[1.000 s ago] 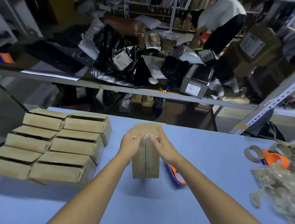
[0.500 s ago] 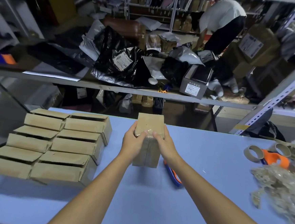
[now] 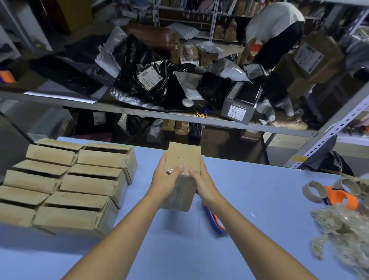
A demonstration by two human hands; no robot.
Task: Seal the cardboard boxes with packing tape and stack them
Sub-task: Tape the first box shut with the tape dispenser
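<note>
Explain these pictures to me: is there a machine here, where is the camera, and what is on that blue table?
No machine: a person works with bare hands, filmed by one camera worn on the head, looking down. The left hand and right hand grip a cardboard box upright over the blue table. On its left side sit open boxes in rows. A tape dispenser lies beside the right wrist; far right are empty tape rolls and a crumpled heap.

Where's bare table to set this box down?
Widest bare patch: far table between the box and tape cores. Also the near strip in front of the stacked boxes. Crowded: right edge with the plastic wad; a blue dispenser lies just right of the box.
</note>
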